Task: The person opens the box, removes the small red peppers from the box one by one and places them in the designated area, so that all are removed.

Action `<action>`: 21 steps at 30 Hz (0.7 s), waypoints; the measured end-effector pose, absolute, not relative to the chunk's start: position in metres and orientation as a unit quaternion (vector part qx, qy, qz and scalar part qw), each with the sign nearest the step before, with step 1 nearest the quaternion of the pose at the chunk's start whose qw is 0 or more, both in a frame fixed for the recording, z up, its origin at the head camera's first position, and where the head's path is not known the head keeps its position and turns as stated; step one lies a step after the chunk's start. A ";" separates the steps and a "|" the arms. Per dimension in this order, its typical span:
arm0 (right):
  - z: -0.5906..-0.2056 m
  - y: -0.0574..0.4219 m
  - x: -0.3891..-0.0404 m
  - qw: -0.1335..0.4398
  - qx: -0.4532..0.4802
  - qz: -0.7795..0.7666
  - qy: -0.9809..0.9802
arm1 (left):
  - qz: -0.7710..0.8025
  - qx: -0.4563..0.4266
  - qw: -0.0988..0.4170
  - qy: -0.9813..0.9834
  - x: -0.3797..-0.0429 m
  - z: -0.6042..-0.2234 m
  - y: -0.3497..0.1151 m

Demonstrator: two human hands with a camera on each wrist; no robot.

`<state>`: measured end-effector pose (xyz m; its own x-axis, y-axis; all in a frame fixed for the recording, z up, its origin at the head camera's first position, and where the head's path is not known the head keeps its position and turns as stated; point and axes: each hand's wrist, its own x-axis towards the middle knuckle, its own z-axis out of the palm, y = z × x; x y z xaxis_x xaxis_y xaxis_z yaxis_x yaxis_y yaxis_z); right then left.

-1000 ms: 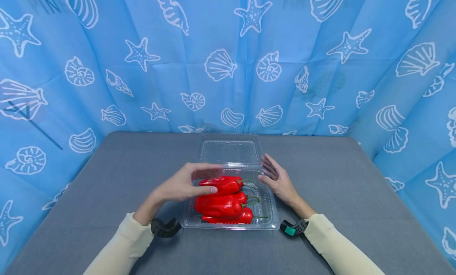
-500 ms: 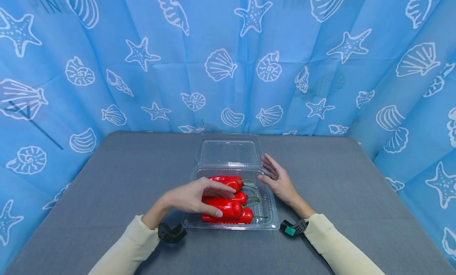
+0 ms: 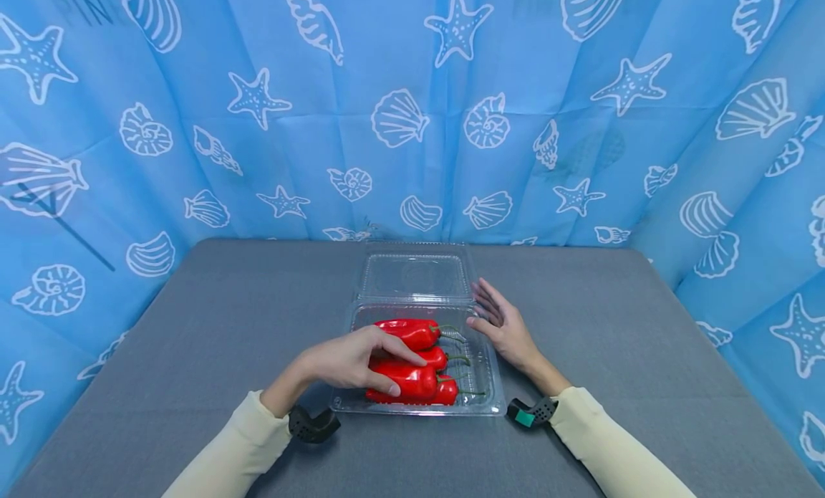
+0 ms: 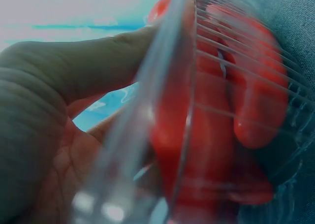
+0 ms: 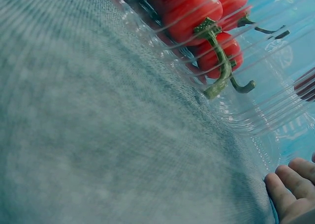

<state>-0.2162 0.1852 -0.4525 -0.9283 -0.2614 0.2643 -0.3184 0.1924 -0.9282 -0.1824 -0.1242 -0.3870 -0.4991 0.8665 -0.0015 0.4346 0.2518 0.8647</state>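
Several long red peppers with green stems lie in a clear plastic clamshell container [image 3: 473,412]. My left hand [image 3: 351,358] curves over the uppermost red pepper [image 3: 415,377], fingers on its far side and thumb on its near side. Other red peppers show behind it [image 3: 419,333] and under it [image 3: 447,393]. Through the clear wall in the left wrist view, the thumb [image 4: 93,64] reaches over the rim toward the peppers [image 4: 211,120]. My right hand [image 3: 509,337] rests at the container's right side, fingers loosely extended, holding nothing; its fingers [image 5: 290,187] show in the right wrist view.
The container's hinged lid [image 3: 415,274] lies folded back behind it. Grey cloth covers the table [image 3: 580,304]. A blue curtain [image 3: 438,168] with white shells and starfish hangs behind and along both sides.
My left hand has come down and toward me from the rear pepper to the uppermost one, and its thumb now lies against that pepper. The right hand has stayed in place.
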 end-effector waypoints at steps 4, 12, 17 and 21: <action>-0.453 0.185 -0.217 0.022 0.185 0.609 -0.771 | 0.443 0.434 0.246 0.745 -0.182 -0.386 -0.123; -0.453 0.185 -0.218 0.020 0.186 0.616 -0.765 | 0.493 0.419 0.213 0.732 -0.181 -0.379 -0.128; -0.453 0.185 -0.217 0.019 0.187 0.614 -0.766 | 0.518 0.404 0.199 0.727 -0.183 -0.373 -0.138; -0.453 0.185 -0.217 0.020 0.187 0.613 -0.767 | 0.539 0.395 0.175 0.723 -0.188 -0.367 -0.147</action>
